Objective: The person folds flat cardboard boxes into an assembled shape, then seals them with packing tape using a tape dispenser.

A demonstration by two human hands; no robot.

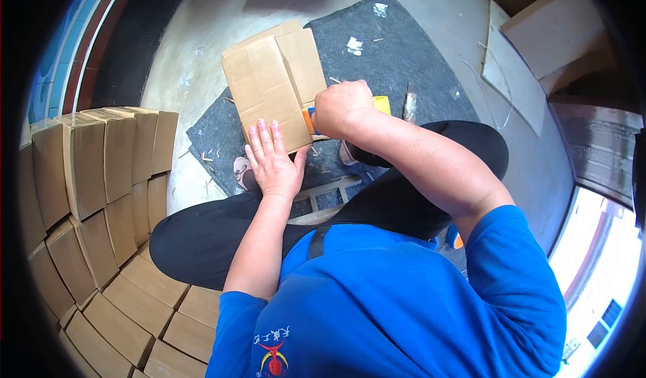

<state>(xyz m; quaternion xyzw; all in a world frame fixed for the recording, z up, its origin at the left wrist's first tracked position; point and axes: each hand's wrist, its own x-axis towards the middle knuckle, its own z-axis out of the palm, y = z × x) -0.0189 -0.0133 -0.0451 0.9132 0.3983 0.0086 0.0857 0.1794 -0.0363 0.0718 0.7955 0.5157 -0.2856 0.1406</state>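
Brown, folded cardboard (259, 82) lies ahead of us, partly over a dark grey mat (417, 55), its long axis running away from our body and leaning left. Our left hand (274, 168) is the nearer, open and palm down on its near end. Our right hand (343, 109) lies just right of it, closed around an orange-and-blue tool (308, 120) at the cardboard's right edge; we cannot tell the tool's kind.
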